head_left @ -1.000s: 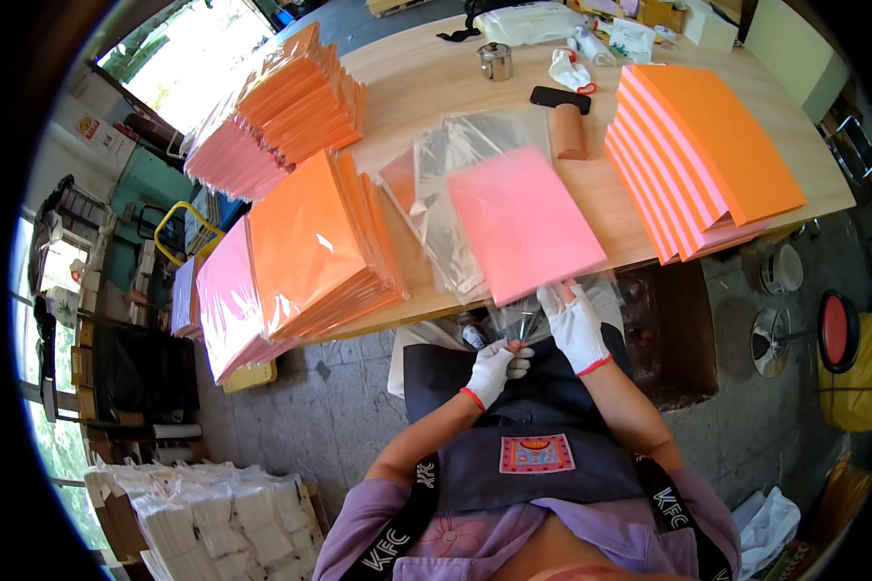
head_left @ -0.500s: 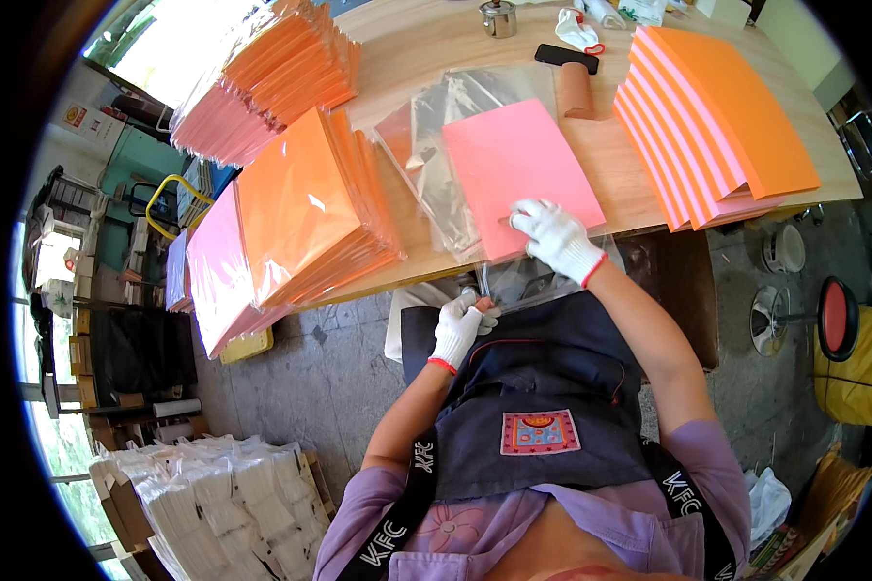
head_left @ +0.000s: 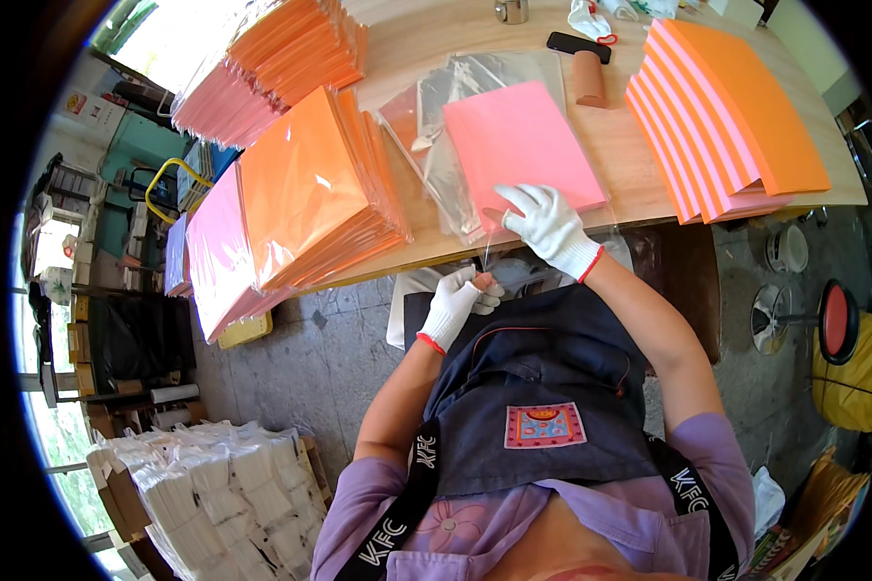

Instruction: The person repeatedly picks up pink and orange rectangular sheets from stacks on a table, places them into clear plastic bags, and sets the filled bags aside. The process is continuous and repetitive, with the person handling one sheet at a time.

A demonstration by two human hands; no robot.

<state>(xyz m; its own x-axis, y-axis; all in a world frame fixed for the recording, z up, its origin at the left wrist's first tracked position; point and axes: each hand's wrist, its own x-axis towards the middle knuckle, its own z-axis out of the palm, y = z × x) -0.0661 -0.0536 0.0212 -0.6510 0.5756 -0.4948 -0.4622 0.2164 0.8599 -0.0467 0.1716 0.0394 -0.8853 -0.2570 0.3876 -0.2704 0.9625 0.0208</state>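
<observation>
The step in hand looks like bagging: a pink sheet stack [head_left: 521,145] lies in a clear bag [head_left: 446,184] on the table [head_left: 436,39], and the bag's open end hangs at the near edge. The right hand [head_left: 549,225] lies flat on the near corner of the pink stack, fingers spread and released, pinning it rather than grasping it. The left hand [head_left: 458,303] hangs just below the table edge, near the bag's mouth, fingers curled as if pinching something small; what it grips is too small to tell. Both hands wear white gloves.

By my judgement the stack is in and the mouth is not yet closed. The next move calls for the flap to be folded over flat while the right hand keeps the stack square, since the thin film could crease or slide.

Left of the pink stack lies an orange pile [head_left: 305,184], wrapped, with a pink pile [head_left: 213,247] beyond it overhanging the edge. Right of the pink stack stands a layered stack [head_left: 727,107] of orange and pink. Behind it lie a brown roll [head_left: 588,77] and a black phone [head_left: 577,45]. The table is pale wood; the floor is grey concrete, with white bundles [head_left: 203,494] at lower left and a red stool [head_left: 833,320] at right.
</observation>
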